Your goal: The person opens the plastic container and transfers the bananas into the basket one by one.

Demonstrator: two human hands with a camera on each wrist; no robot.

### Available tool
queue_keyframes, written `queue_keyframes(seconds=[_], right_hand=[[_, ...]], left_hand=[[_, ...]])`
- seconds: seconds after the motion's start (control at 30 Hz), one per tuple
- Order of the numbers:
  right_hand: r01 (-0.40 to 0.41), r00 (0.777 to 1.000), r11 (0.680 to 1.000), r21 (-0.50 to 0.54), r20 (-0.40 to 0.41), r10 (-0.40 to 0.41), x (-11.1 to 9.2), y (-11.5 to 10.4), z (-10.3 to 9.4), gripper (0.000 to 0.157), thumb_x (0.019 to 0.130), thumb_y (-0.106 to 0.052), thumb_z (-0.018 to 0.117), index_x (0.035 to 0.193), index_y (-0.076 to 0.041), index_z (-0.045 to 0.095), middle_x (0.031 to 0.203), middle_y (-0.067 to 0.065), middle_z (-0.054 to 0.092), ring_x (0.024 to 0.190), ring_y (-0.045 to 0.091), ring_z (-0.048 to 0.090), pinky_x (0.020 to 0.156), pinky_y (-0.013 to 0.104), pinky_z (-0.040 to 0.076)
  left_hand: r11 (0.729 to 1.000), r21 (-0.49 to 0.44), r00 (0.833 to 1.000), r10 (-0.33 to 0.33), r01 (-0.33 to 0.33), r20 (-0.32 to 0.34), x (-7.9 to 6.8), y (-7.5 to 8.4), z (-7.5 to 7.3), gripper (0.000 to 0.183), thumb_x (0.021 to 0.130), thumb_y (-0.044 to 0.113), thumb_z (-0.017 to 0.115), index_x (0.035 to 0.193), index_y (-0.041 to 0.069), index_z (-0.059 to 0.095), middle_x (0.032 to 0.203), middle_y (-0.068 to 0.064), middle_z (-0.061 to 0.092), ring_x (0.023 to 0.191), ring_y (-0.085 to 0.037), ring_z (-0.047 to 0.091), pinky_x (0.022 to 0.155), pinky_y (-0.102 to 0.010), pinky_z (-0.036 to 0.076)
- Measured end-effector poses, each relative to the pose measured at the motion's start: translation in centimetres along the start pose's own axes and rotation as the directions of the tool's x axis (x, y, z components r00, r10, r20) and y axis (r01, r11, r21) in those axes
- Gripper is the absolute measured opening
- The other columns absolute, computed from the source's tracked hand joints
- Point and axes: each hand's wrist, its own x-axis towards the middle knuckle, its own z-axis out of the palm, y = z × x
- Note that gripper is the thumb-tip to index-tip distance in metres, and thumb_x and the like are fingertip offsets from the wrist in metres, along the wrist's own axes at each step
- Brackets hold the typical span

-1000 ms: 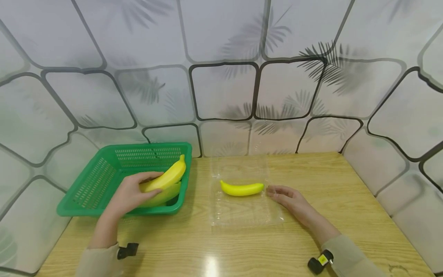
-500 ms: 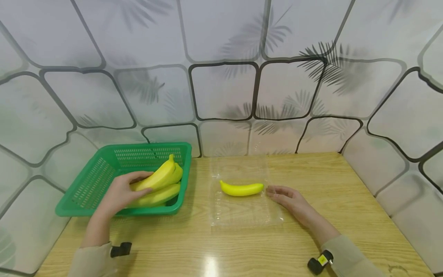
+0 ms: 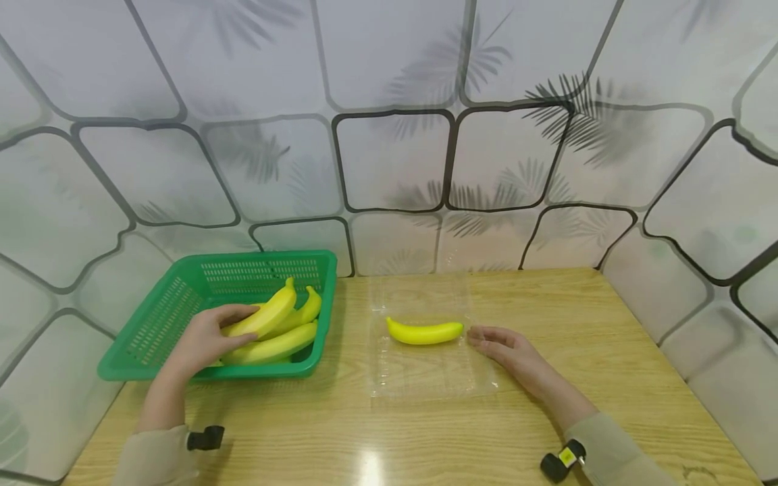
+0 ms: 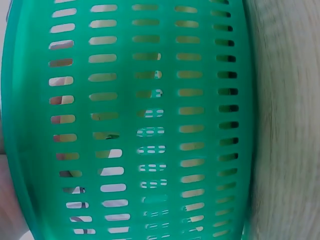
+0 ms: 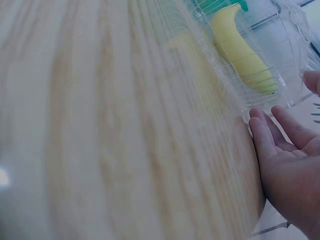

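In the head view my left hand (image 3: 203, 339) holds a yellow banana (image 3: 272, 312) between thumb and fingers inside the green basket (image 3: 163, 324). More bananas (image 3: 273, 347) lie below and beside it. The left wrist view is mostly filled by the slotted basket wall (image 4: 120, 65), which hides the grip. A clear plastic container (image 3: 431, 378) sits on the table with one banana (image 3: 424, 333), green at its right tip, lying in it. Beside the container's right edge my right hand (image 3: 513, 354) rests with relaxed fingers, its fingertips at the plastic (image 5: 280, 30), holding nothing.
The wooden table (image 3: 316, 432) runs up to a patterned wall (image 3: 395, 162) at the back and sides. The basket stands at the left, against the back wall, and a gap of table separates it from the container.
My left hand has moved left and slightly down with its banana, uncovering more of the other bananas in the basket. My right hand, the container and its banana have stayed put.
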Motion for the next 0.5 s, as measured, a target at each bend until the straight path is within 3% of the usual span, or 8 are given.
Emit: queue_keyframes(seconds=[0.23,0.5], right_hand=[[-0.009,1.000,1.000,-0.007,-0.004,0.009,-0.09,-0.04,0.07,0.062,0.109,-0.031,0.060,0.158,0.004,0.043,0.163,0.021,0.048,0.157,0.036,0.037,0.103,0.002,0.041],[0.003,1.000,1.000,-0.015,-0.002,-0.003,-0.10,-0.29,0.14,0.062,0.109,-0.032,0.060,0.157,0.004,0.044,0.163,0.021,0.047,0.156,0.036,0.038,0.103,0.003,0.041]], left_hand=[[0.999,0.031,1.000,-0.011,0.010,0.025,0.23,-0.37,-0.18,0.050,0.095,0.020,0.081,0.139,0.000,0.067,0.135,-0.026,0.071,0.118,-0.042,0.069,0.083,-0.032,0.057],[0.999,0.044,0.998,-0.018,0.015,0.065,0.24,-0.87,-0.18,0.051,0.097,0.023,0.080,0.139,-0.003,0.067,0.136,-0.029,0.069,0.122,-0.047,0.067,0.093,-0.051,0.060]])
